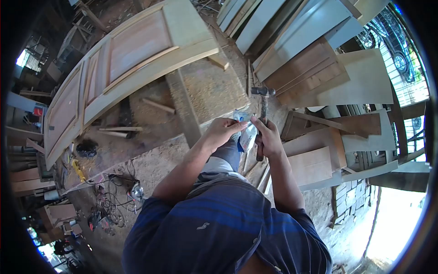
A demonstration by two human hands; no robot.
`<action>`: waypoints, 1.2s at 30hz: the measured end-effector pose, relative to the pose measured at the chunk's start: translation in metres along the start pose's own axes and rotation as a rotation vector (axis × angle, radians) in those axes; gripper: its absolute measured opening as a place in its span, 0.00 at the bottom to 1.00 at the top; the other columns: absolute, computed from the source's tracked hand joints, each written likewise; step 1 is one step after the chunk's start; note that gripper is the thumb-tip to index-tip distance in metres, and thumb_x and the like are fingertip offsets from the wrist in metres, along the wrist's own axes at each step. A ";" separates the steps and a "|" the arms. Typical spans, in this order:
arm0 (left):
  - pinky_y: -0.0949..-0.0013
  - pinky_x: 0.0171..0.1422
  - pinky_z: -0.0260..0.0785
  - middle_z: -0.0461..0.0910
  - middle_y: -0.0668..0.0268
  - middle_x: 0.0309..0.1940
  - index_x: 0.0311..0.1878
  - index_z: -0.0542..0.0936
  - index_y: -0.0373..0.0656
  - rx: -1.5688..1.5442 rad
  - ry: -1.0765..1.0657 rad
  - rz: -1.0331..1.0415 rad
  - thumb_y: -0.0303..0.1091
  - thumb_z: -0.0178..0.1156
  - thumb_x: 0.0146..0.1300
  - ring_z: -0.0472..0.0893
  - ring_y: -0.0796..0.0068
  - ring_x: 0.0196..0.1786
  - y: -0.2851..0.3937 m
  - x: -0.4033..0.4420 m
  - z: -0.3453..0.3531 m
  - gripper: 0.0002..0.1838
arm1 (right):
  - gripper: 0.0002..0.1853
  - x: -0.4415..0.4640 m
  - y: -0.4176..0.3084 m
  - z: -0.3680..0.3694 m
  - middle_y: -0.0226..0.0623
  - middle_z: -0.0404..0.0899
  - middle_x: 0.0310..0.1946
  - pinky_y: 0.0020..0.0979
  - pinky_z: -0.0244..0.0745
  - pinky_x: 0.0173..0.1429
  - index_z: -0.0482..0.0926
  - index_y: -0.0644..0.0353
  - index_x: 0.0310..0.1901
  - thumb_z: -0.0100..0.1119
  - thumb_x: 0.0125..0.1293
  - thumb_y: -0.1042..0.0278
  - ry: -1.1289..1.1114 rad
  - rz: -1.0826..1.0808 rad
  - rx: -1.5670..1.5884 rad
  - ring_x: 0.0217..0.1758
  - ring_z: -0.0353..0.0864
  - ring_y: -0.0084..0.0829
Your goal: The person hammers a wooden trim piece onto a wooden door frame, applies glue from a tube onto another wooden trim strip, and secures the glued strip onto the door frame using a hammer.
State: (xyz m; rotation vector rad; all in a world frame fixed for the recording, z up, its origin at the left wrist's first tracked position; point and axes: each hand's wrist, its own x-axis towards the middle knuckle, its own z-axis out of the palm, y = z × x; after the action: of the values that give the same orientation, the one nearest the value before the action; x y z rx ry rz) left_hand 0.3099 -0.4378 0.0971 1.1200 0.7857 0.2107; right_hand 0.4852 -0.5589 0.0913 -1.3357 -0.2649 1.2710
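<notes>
A small clear and blue plastic packet [247, 138] hangs between my hands, in front of my body. The fingers of my left hand [224, 131] pinch its upper left edge. With my right hand [270, 137] I grip the handle of a hammer [264, 106], its dark head up and its handle end below my palm. My right thumb and fingertip also touch the packet's upper right edge. What lies inside the packet is too small to tell.
A panelled wooden door [137, 43] lies across a sawdust-strewn workbench [212, 89] at the upper left. Boards and panels [315, 73] lean at the right. Tangled cables and a power tool [136, 191] lie on the floor at the lower left. Stacked bricks [350, 199] stand lower right.
</notes>
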 end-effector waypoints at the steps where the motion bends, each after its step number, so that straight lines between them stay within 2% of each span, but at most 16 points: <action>1: 0.74 0.29 0.56 0.82 0.78 0.28 0.51 0.92 0.40 -0.024 0.002 0.016 0.48 0.73 0.80 0.68 0.90 0.25 -0.001 0.019 0.007 0.18 | 0.18 0.012 -0.009 -0.009 0.19 0.73 0.24 0.24 0.57 0.22 0.77 0.54 0.39 0.76 0.79 0.53 0.003 0.005 -0.022 0.18 0.64 0.13; 3: 0.74 0.29 0.56 0.78 0.79 0.26 0.51 0.91 0.40 -0.055 -0.028 -0.087 0.48 0.72 0.80 0.68 0.90 0.25 0.012 0.050 0.010 0.18 | 0.19 0.035 -0.030 -0.031 0.19 0.73 0.24 0.25 0.58 0.22 0.78 0.54 0.40 0.76 0.79 0.51 0.022 0.010 -0.071 0.18 0.65 0.13; 4: 0.75 0.29 0.54 0.74 0.80 0.24 0.46 0.90 0.41 -0.133 -0.038 -0.085 0.46 0.71 0.81 0.66 0.89 0.24 0.028 0.062 0.022 0.15 | 0.20 0.046 -0.041 -0.043 0.18 0.72 0.24 0.25 0.59 0.23 0.78 0.54 0.40 0.75 0.79 0.49 -0.020 -0.004 -0.057 0.18 0.65 0.14; 8: 0.76 0.27 0.50 0.72 0.81 0.23 0.39 0.86 0.46 -0.555 -0.059 -0.194 0.41 0.68 0.82 0.63 0.89 0.22 0.045 0.137 0.055 0.13 | 0.21 0.087 -0.107 -0.089 0.21 0.76 0.25 0.25 0.60 0.23 0.79 0.57 0.41 0.72 0.82 0.47 0.060 0.011 -0.156 0.18 0.65 0.13; 12: 0.76 0.29 0.49 0.65 0.81 0.21 0.43 0.85 0.45 -0.712 -0.096 -0.245 0.43 0.64 0.86 0.58 0.88 0.22 0.081 0.183 0.072 0.14 | 0.20 0.107 -0.165 -0.145 0.26 0.81 0.27 0.24 0.60 0.24 0.81 0.59 0.40 0.70 0.83 0.49 0.200 -0.054 -0.349 0.21 0.68 0.12; 15: 0.75 0.26 0.49 0.63 0.85 0.19 0.33 0.79 0.51 -0.755 -0.032 -0.211 0.45 0.65 0.85 0.58 0.89 0.19 0.091 0.209 0.078 0.19 | 0.20 0.121 -0.174 -0.206 0.26 0.80 0.26 0.25 0.61 0.25 0.81 0.58 0.35 0.71 0.82 0.52 0.356 -0.105 -0.579 0.24 0.70 0.12; 16: 0.75 0.26 0.48 0.62 0.85 0.19 0.32 0.77 0.52 -0.762 0.061 -0.264 0.46 0.63 0.86 0.57 0.89 0.19 0.105 0.214 0.085 0.20 | 0.21 0.128 -0.170 -0.232 0.23 0.76 0.23 0.25 0.60 0.23 0.80 0.56 0.34 0.71 0.82 0.50 0.390 -0.115 -0.656 0.21 0.68 0.12; 17: 0.75 0.26 0.48 0.62 0.85 0.19 0.33 0.78 0.52 -0.784 0.050 -0.246 0.46 0.63 0.86 0.57 0.89 0.19 0.101 0.225 0.082 0.20 | 0.22 0.136 -0.161 -0.260 0.20 0.72 0.20 0.24 0.58 0.21 0.80 0.54 0.33 0.71 0.81 0.49 0.422 -0.126 -0.733 0.18 0.66 0.13; 19: 0.76 0.26 0.49 0.61 0.85 0.19 0.34 0.79 0.52 -0.829 0.034 -0.206 0.47 0.62 0.87 0.57 0.90 0.19 0.085 0.250 0.072 0.19 | 0.21 0.151 -0.152 -0.306 0.19 0.69 0.19 0.26 0.58 0.21 0.79 0.54 0.32 0.72 0.80 0.50 0.457 0.034 -0.611 0.18 0.67 0.14; 20: 0.77 0.25 0.51 0.61 0.84 0.19 0.35 0.81 0.52 -0.789 0.121 -0.215 0.47 0.63 0.86 0.58 0.90 0.20 0.097 0.256 0.075 0.18 | 0.21 0.161 -0.155 -0.315 0.19 0.69 0.19 0.26 0.58 0.21 0.79 0.54 0.32 0.72 0.80 0.51 0.475 0.056 -0.603 0.18 0.67 0.14; 23: 0.76 0.24 0.51 0.66 0.83 0.20 0.38 0.84 0.51 -0.883 0.258 -0.185 0.48 0.66 0.84 0.60 0.90 0.20 0.095 0.282 0.070 0.16 | 0.21 0.200 -0.172 -0.347 0.19 0.68 0.19 0.28 0.59 0.21 0.78 0.54 0.31 0.72 0.79 0.52 0.478 0.073 -0.608 0.18 0.66 0.15; 24: 0.76 0.24 0.49 0.72 0.81 0.23 0.40 0.85 0.50 -0.871 0.419 -0.198 0.49 0.70 0.82 0.59 0.89 0.20 0.097 0.294 0.074 0.15 | 0.21 0.222 -0.177 -0.356 0.19 0.68 0.19 0.29 0.59 0.22 0.78 0.54 0.31 0.73 0.79 0.52 0.454 0.037 -0.613 0.18 0.66 0.15; 28: 0.76 0.27 0.50 0.76 0.80 0.25 0.44 0.87 0.50 -0.890 0.444 -0.098 0.50 0.70 0.80 0.58 0.87 0.21 0.151 0.309 0.086 0.14 | 0.21 0.307 -0.227 -0.361 0.20 0.68 0.20 0.32 0.59 0.25 0.77 0.54 0.31 0.72 0.79 0.52 0.307 -0.080 -0.786 0.21 0.65 0.16; 32: 0.74 0.25 0.47 0.68 0.82 0.23 0.42 0.85 0.50 -0.978 0.530 -0.065 0.48 0.69 0.82 0.58 0.87 0.21 0.185 0.338 0.089 0.14 | 0.20 0.380 -0.289 -0.321 0.20 0.69 0.20 0.31 0.60 0.24 0.77 0.54 0.32 0.72 0.79 0.54 0.115 -0.187 -0.884 0.20 0.66 0.16; 34: 0.74 0.25 0.47 0.68 0.82 0.23 0.42 0.85 0.51 -0.984 0.501 -0.006 0.49 0.69 0.83 0.58 0.87 0.21 0.204 0.349 0.085 0.15 | 0.17 0.414 -0.318 -0.286 0.21 0.70 0.20 0.29 0.60 0.22 0.78 0.54 0.34 0.72 0.79 0.56 0.020 -0.133 -0.784 0.19 0.68 0.16; 36: 0.74 0.25 0.47 0.67 0.83 0.23 0.42 0.85 0.51 -1.008 0.579 -0.031 0.50 0.68 0.83 0.58 0.87 0.20 0.219 0.369 0.078 0.15 | 0.15 0.452 -0.333 -0.256 0.21 0.71 0.20 0.27 0.61 0.21 0.78 0.54 0.35 0.71 0.79 0.59 -0.056 -0.084 -0.743 0.19 0.69 0.16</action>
State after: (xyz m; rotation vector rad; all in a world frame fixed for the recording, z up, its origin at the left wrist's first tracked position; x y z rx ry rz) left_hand 0.6754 -0.2029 0.1339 0.0717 1.0211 0.8255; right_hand 1.0242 -0.2613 0.0583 -1.8827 -0.8869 1.1807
